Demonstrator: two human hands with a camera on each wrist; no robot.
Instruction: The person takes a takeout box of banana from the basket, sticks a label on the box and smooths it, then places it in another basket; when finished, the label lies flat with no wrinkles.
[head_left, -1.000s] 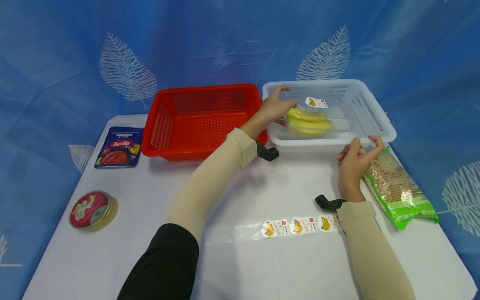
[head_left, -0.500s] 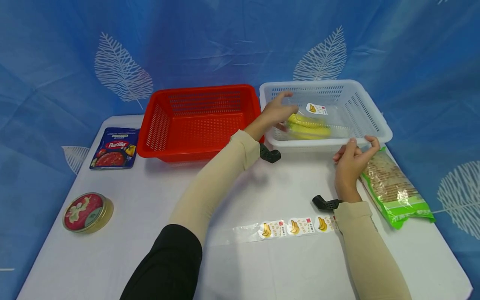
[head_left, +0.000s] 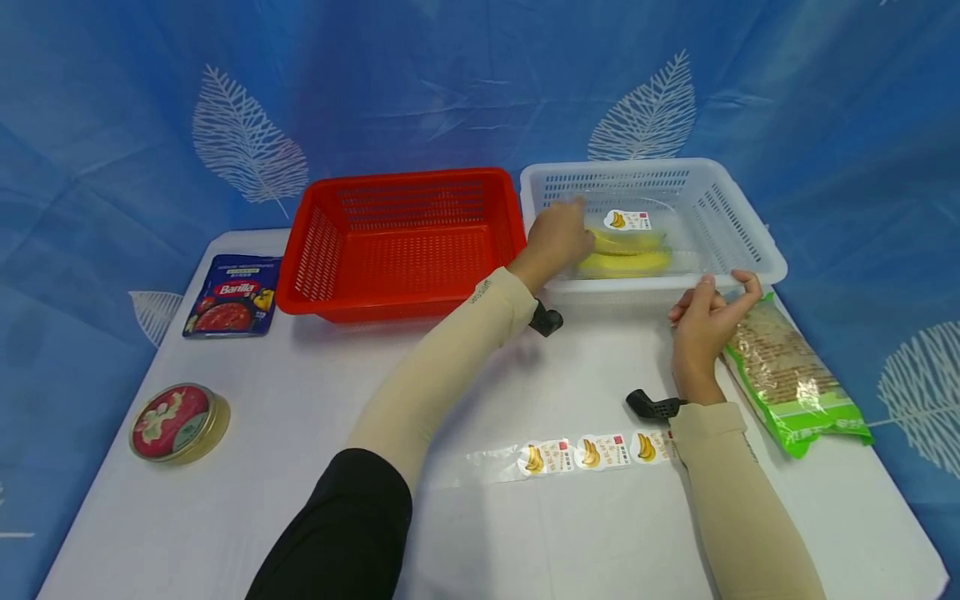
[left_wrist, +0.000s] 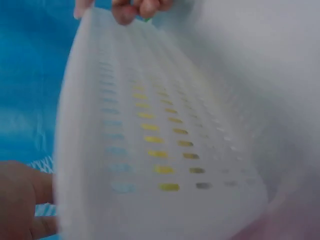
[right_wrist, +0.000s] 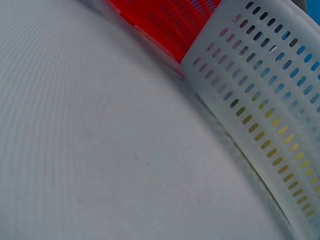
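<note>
My left hand (head_left: 557, 239) reaches into the white basket (head_left: 750, 212), its fingers bent at the left end of a clear plastic box (head_left: 678, 242). Inside that box lie yellow bananas (head_left: 626, 265), and a banana sticker (head_left: 627, 221) is on top. The left fingertips are hidden, so I cannot tell whether they pinch the box. At the basket's front right rim, my right hand (head_left: 705, 325) grips the edge. In the left wrist view, the right fingers (left_wrist: 135, 10) straddle the rim. Yellow shows through the basket wall (right_wrist: 295, 145) in the right wrist view.
A red basket (head_left: 405, 312) stands left of the white one. Bagged brown food (head_left: 791, 367) lies at the right, and a strip of banana stickers (head_left: 592, 452) lies in front. A Barilla pouch (head_left: 234, 296) and a round tin (head_left: 178, 423) are at the left.
My left hand has rolled over and drawn its spread fingers in at the box's left end. The box has turned slightly. My right hand stays at the rim.
</note>
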